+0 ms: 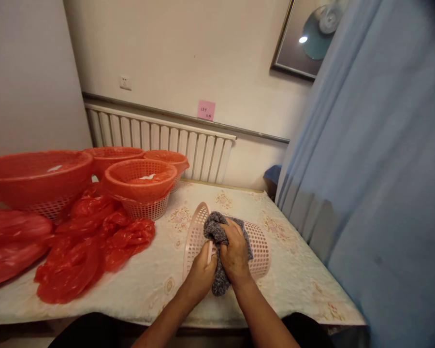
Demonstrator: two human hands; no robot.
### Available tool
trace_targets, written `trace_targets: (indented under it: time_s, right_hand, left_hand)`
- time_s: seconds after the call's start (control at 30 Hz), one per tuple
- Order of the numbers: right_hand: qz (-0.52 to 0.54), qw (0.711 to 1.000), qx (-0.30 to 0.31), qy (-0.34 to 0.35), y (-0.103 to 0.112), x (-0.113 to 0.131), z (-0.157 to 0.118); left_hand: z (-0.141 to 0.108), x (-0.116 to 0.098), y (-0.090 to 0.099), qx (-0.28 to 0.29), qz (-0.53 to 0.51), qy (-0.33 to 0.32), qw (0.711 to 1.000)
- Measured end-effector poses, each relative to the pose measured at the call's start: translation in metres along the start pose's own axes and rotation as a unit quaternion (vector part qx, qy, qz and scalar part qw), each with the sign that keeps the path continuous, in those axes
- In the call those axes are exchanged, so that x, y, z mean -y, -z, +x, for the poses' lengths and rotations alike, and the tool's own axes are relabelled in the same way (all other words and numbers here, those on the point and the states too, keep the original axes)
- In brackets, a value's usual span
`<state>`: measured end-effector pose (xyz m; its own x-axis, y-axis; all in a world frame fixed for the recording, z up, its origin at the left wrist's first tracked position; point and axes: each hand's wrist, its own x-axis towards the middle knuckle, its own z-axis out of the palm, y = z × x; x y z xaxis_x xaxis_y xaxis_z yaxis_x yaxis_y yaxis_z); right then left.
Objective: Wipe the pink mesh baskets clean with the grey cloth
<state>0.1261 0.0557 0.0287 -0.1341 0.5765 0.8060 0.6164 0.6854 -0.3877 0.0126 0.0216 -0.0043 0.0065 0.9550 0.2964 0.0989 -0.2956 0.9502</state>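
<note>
A pale pink perforated plastic basket lies on its side on the flowered tablecloth, its open end facing left. My left hand grips the basket's rim, thumb on top. Bunched in my right hand is a dark grey speckled cloth, pressed against the outside of the basket near the rim. Part of the cloth hangs down between my two hands. The fingertips of my left hand are hidden behind the rim.
Several baskets lined with red plastic bags, such as the small basket, stand at the left. Crumpled red bags lie before them. Behind the table are a white radiator and a wall with a pink note. A blue curtain hangs along the right.
</note>
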Motion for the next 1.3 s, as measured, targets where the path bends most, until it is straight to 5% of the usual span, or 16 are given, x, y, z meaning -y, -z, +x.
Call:
trace_targets:
  time_s: [0.2, 0.37, 0.5, 0.7, 1.0, 1.3]
  right_hand:
    - [-0.048, 0.998, 0.018, -0.021, 0.02, -0.047, -0.01]
    - [-0.132, 0.984, -0.033, -0.113, 0.052, -0.107, -0.038]
    - [-0.151, 0.971, -0.095, -0.159, 0.062, -0.122, -0.065]
    - [-0.113, 0.969, -0.157, -0.155, 0.038, -0.084, -0.084]
    - [0.033, 0.994, -0.078, -0.062, -0.005, 0.012, -0.063]
    - [0.0, 0.998, -0.06, -0.018, -0.012, 0.006, -0.014]
  left_hand:
    - [-0.003, -0.008, 0.003, 0.025, 0.001, 0.02, 0.999]
    - [-0.006, -0.006, 0.006, 0.028, 0.011, 0.005, 1.0]
    - [-0.006, -0.002, 0.008, 0.037, 0.022, -0.003, 0.999]
    - [-0.011, 0.0, 0.012, 0.05, 0.029, -0.013, 0.998]
    - [-0.013, 0.011, 0.01, 0.042, 0.023, -0.026, 0.999]
    - [-0.026, 0.033, 0.008, 0.03, 0.028, -0.035, 0.999]
